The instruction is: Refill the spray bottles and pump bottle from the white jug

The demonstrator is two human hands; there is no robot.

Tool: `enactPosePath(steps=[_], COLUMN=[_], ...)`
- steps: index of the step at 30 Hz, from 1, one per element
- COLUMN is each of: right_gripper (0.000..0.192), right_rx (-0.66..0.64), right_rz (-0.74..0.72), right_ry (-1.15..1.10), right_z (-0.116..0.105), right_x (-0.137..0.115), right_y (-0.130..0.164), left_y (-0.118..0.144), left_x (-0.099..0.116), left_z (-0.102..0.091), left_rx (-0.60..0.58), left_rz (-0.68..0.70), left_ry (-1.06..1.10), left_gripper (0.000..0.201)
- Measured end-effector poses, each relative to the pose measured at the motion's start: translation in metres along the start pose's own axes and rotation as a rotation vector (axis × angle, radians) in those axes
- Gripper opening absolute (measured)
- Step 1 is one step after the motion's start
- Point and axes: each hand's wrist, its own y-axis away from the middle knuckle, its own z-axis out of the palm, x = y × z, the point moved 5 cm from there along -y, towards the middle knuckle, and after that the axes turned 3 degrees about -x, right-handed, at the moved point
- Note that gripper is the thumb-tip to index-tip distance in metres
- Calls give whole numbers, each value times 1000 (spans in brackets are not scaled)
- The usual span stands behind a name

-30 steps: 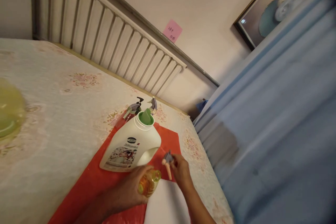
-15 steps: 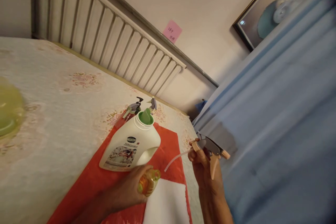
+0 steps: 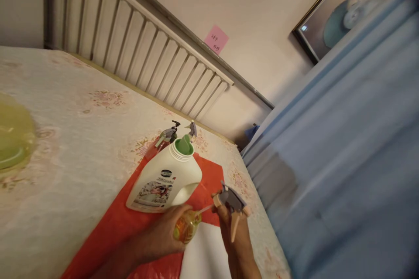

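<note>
Starting at the far left, a yellow-green basin sits blurred at the edge of the flowered bed, well apart from the work. Nearer the middle, a white detergent jug with its green spout uncapped stands on an orange-red sheet, and behind it two more spray bottles show only their trigger tops. Just in front of the jug the left hand is wrapped tight round a small amber bottle, tilting its open neck toward the right. A white cloth lies just beneath. The right hand is closed on a grey and peach trigger sprayer head, whose thin dip tube reaches the bottle's mouth; whether the tip is inside I cannot tell. To do this well, I judge the bottle should be held steady and the tube fed straight down the neck before the collar is seated squarely. Blue curtains fill the right.
</note>
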Motion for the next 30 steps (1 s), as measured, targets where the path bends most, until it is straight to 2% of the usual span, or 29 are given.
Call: enactPosePath(steps=[2,4,7,11,15,20,27,30], right_gripper=[20,26,27,28,33,28,23,19], right_rx=[-10,-80,-172,-215,-246,-259,-297,-278], right_rz=[62,95,101,87,72,64,34,25], right_ry=[38,2,-57,-37,-16,69,139,171], right_z=[4,10,15,18,20,21,22,21], right_x=[15,28,45,56,53,48,34,31], right_y=[6,13,20,25,25,24,24,23], left_y=[-1,-1,0,0,0,1,-1,0], left_x=[1,3,4,3,7,13,3,5], left_z=[0,-1,-2,-2,-3,-4,1,0], left_rx=[0,1,0,14,12,-4,49,55], left_rz=[7,20,32,39,48,38,71,81], left_ry=[-4,-5,-16,-26,-30,30,28,47], left_gripper=[79,79,79,79,75,74,79,74])
